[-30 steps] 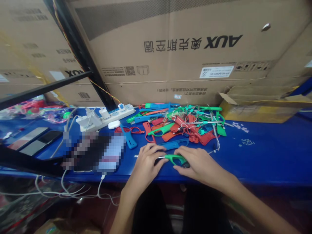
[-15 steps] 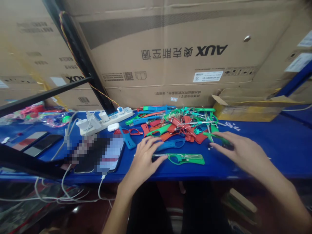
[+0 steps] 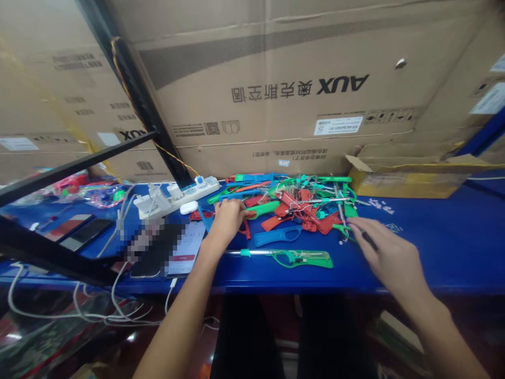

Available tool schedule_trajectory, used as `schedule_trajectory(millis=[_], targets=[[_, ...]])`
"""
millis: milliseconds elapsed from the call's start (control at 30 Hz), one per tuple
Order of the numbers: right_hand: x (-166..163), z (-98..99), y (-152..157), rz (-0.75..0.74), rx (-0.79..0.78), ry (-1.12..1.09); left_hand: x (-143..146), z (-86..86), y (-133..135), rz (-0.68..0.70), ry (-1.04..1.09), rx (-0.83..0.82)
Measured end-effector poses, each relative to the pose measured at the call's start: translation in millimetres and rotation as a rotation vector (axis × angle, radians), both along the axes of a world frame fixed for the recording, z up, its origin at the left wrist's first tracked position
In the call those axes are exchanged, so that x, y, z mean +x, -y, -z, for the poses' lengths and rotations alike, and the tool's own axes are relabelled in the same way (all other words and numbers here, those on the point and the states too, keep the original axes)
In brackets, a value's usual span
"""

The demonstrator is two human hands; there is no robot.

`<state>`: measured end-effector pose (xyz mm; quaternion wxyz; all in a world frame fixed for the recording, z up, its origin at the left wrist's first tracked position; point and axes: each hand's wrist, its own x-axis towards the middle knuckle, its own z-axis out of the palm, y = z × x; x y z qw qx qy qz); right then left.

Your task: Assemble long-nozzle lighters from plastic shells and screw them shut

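Note:
My left hand (image 3: 228, 220) reaches into a pile of coloured plastic lighter parts (image 3: 300, 205), its bent fingers mostly hidden behind the back of the hand. Beside its thumb lies a green handle shell (image 3: 263, 209). My right hand (image 3: 389, 252) is at the pile's right side, thumb and fingers curved around the end of a green handle piece (image 3: 344, 230). In front of the pile, a green long-necked gas lighter (image 3: 302, 258) lies flat with its metal tube pointing left, touched by neither hand. A blue handle shell (image 3: 276, 236) lies just behind it.
At the left are a power strip (image 3: 185, 197) with plugs, a white case (image 3: 189, 208), phones (image 3: 189, 247) and cables. An open cardboard box (image 3: 406, 176) stands behind right, near small white bits (image 3: 381, 205). Large cartons (image 3: 276, 63) line the back.
My left hand has left the green lighter near the front edge and moved up and left into the pile. My right hand has shifted slightly right and down.

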<state>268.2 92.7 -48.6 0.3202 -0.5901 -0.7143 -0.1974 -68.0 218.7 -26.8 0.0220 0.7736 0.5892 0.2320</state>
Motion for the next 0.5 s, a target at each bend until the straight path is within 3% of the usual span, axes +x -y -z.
schedule_trajectory(millis=[133, 267, 400, 500], targets=[[-30.9, -9.9, 20.7, -0.205, 0.062, -0.046, -19.3, -23.1, 14.2, -0.03, 0.114, 0.03], [-48.5, -28.0, 26.4, -0.324, 0.041, 0.001, -13.1, -35.9, 55.3, 0.04, 0.337, 0.096], [-53.1, -39.4, 14.5, -0.35, -0.024, 0.192, 18.1, -23.3, 88.6, 0.392, 0.453, -0.146], [-52.6, -33.1, 6.6, -0.374, -0.096, 0.311, 34.7, -7.6, 96.6, 0.404, 0.432, -0.129]])
